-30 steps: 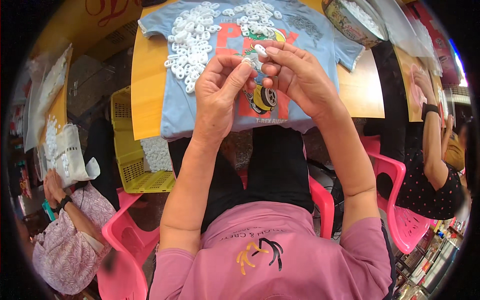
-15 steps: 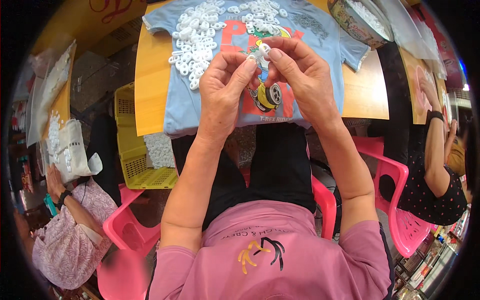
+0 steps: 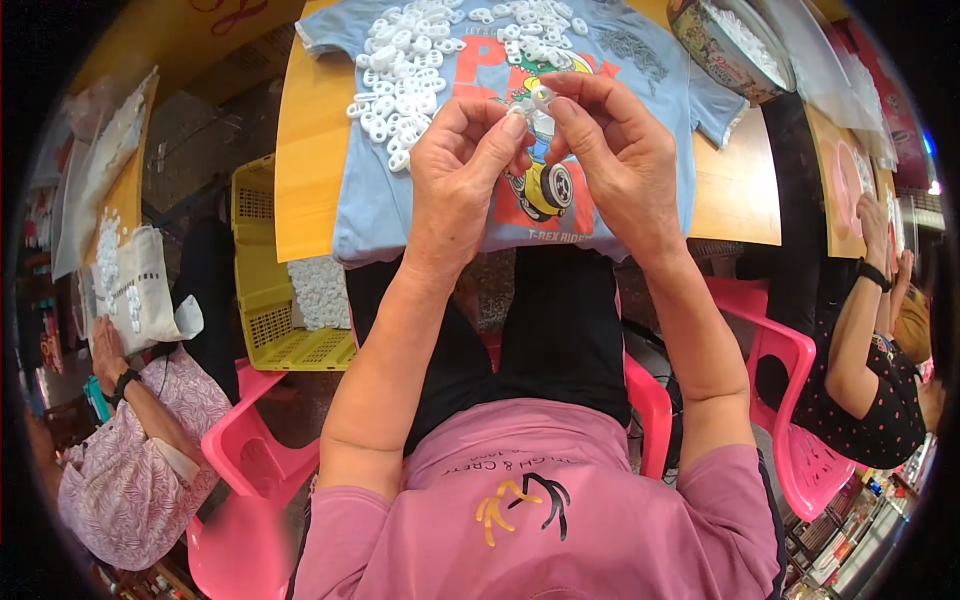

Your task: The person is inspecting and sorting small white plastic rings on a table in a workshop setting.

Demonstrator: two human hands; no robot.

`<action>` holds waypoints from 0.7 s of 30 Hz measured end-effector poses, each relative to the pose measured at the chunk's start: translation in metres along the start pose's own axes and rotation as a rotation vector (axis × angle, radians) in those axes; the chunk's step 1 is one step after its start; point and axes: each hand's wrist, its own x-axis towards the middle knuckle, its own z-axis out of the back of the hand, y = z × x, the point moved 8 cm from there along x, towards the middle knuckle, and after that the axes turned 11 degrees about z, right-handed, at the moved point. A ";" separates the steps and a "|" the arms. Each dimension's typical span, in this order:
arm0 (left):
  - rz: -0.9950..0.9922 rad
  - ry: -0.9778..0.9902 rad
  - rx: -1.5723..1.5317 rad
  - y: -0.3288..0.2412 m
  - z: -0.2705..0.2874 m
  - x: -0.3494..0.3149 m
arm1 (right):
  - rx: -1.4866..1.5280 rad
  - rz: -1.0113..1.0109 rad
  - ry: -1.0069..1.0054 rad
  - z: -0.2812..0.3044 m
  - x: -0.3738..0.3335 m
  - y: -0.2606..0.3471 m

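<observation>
Over the printed front of a blue T-shirt (image 3: 385, 210), both hands are close together at a small white plastic piece (image 3: 542, 97), which has a ring-like end. My left hand (image 3: 450, 185) pinches its left side between thumb and forefinger. Thumb and fingers of my right hand (image 3: 625, 150) close on its right side. Whether this is one part or two joined ones cannot be made out, since the fingertips cover much of it. Beyond my left hand lies a heap of white two-holed plastic pieces (image 3: 405, 85), with a smaller group (image 3: 540, 30) at the far middle.
Small dark bits (image 3: 635, 55) lie on the shirt's far right. A printed tub (image 3: 700, 50) of white pieces stands at the wooden table's (image 3: 740, 185) far right. A yellow crate (image 3: 255, 290) is left below. Co-workers sit on both sides; pink chairs (image 3: 780, 350) flank me.
The table and what lies on it appear slightly farther right and lower in the picture. Both hands keep their pinch on the white piece, with only a slight shift of the fingers.
</observation>
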 end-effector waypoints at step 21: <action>-0.018 -0.016 0.008 -0.001 0.001 0.001 | -0.062 0.022 0.001 0.000 0.001 0.002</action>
